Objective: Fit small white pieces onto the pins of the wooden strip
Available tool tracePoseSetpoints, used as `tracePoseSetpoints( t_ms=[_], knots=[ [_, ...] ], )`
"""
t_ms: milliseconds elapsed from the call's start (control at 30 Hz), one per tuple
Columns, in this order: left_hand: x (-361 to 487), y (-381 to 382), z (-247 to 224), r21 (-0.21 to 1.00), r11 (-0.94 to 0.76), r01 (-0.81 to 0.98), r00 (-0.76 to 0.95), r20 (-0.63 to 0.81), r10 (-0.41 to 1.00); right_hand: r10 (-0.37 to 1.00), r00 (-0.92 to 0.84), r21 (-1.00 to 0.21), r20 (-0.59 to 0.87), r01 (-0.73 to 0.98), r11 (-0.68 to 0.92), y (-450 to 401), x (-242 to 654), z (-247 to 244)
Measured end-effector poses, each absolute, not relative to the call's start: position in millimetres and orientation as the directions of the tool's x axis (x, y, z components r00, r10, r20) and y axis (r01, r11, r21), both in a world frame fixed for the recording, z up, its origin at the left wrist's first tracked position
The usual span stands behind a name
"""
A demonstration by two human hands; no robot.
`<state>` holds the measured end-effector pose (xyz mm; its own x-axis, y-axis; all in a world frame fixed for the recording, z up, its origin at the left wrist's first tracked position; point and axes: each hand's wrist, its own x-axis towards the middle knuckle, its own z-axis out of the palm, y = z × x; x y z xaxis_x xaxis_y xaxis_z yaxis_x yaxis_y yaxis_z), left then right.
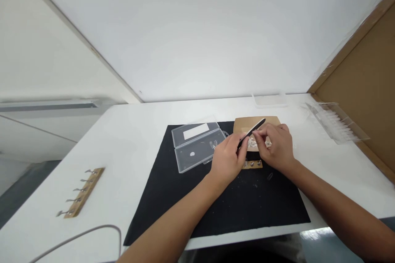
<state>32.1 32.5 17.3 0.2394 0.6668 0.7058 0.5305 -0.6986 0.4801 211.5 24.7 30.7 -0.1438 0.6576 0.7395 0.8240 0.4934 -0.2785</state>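
Observation:
My left hand is closed around the lower end of a nail file, black on one face with a pale edge, tilted up to the right. My right hand pinches at the file's side; whatever small piece its fingertips hold is hidden. Below the hands lies a short wooden strip with small metal stands, partly covered by my left hand. A clear nail tip rests on the black mat. Behind the hands is a brown card tray with whitish bits in it.
An open clear plastic case with a few clear tips lies left of my hands. At far left is another wooden strip with metal stands, near a cable. A clear box of nail tips and a clear lid sit toward the back right.

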Motion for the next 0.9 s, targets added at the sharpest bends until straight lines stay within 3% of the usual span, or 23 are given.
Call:
tracePoseSetpoints(
  t_ms=[133, 367, 900],
  knots=[
    [29, 31, 16, 0.422, -0.731, 0.536, 0.277, 0.730, 0.625, 0.620, -0.138, -0.292, 0.772, 0.790, 0.539, 21, 212, 33],
    [25, 37, 11, 0.363, -0.736, 0.571, 0.276, 0.760, 0.589, 0.646, -0.069, -0.340, 0.760, 0.806, 0.485, 12, 213, 34],
    [26, 40, 11, 0.391, -0.724, 0.568, 0.277, 0.737, 0.616, 0.688, 0.009, -0.412, 0.725, 0.807, 0.423, 9, 228, 32]
  ],
)
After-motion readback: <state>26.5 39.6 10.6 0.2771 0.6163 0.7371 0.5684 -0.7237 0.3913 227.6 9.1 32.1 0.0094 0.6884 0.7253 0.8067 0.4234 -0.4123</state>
